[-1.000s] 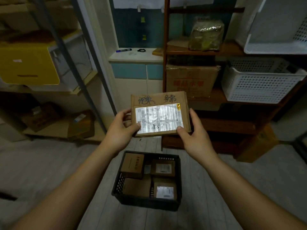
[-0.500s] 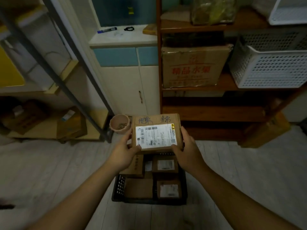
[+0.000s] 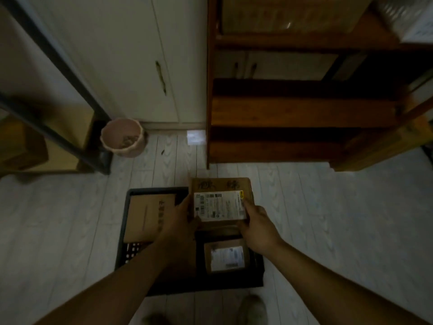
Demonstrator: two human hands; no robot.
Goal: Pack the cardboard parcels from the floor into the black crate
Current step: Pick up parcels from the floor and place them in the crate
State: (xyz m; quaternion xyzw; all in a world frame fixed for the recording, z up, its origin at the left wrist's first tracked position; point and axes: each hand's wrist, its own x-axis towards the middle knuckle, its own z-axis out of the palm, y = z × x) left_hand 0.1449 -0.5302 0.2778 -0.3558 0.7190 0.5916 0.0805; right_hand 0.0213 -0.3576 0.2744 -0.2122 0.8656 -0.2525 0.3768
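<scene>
1. The labelled cardboard parcel (image 3: 220, 204) is over the black crate's (image 3: 121, 233) far right corner, label up.
2. Both hands clamp it, the left hand (image 3: 179, 222) on its left edge, the right hand (image 3: 257, 225) on its right.
3. In the crate lie a plain parcel (image 3: 147, 219), far left, and a small labelled parcel (image 3: 226, 258), near right.
4. A pink pot (image 3: 123, 137) stands beyond the crate's far left corner.
</scene>
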